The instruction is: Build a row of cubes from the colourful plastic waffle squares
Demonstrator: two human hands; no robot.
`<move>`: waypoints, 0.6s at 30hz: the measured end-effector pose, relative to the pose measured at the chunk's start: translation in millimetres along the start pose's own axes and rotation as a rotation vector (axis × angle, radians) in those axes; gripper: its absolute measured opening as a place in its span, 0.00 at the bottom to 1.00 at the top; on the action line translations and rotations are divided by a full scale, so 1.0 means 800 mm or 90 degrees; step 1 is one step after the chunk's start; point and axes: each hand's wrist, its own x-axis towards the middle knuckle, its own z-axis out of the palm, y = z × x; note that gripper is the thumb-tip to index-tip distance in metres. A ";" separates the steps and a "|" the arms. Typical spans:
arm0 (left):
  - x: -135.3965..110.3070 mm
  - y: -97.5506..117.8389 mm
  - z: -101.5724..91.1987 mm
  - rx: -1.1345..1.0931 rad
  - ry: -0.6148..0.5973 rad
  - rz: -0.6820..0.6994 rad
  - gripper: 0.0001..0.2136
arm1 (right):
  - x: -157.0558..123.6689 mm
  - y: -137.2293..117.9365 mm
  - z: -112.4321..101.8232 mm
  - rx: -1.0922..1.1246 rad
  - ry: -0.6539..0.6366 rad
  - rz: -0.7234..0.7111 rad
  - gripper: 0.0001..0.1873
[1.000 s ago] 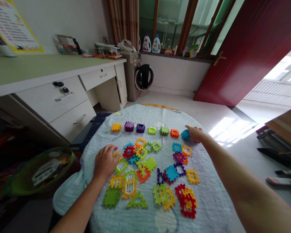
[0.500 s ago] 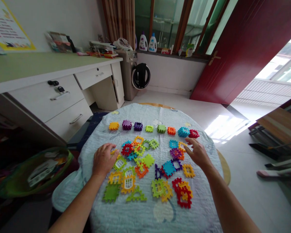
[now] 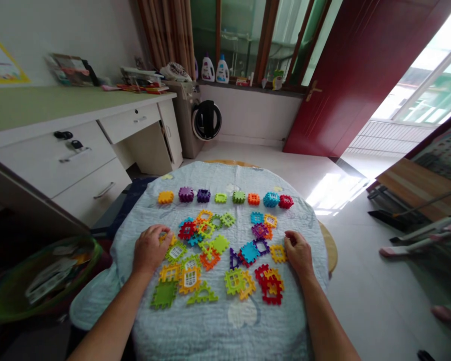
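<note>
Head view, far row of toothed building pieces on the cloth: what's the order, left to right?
Yellow building piece → purple building piece → dark-purple building piece → lime building piece → green building piece → orange building piece → blue building piece → red building piece.

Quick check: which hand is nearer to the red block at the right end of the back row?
Right. The right hand is on the near side of the red block, slightly to its right. The left hand is well off to its left, also nearer the camera.
</note>
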 end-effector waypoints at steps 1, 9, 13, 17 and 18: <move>0.000 0.000 0.000 0.006 -0.001 0.001 0.14 | 0.000 0.000 0.000 0.004 0.000 -0.002 0.14; 0.001 0.005 -0.003 0.025 0.001 0.008 0.12 | -0.003 -0.006 -0.003 0.023 0.006 -0.002 0.14; 0.001 0.004 -0.002 0.026 0.004 0.005 0.12 | 0.000 -0.006 -0.012 0.018 -0.091 -0.013 0.15; 0.001 0.003 -0.002 0.023 -0.002 -0.002 0.12 | 0.003 -0.006 -0.034 0.000 -0.287 -0.078 0.20; 0.001 0.003 -0.002 0.023 -0.003 -0.004 0.12 | 0.003 -0.006 -0.040 -0.011 -0.323 -0.096 0.23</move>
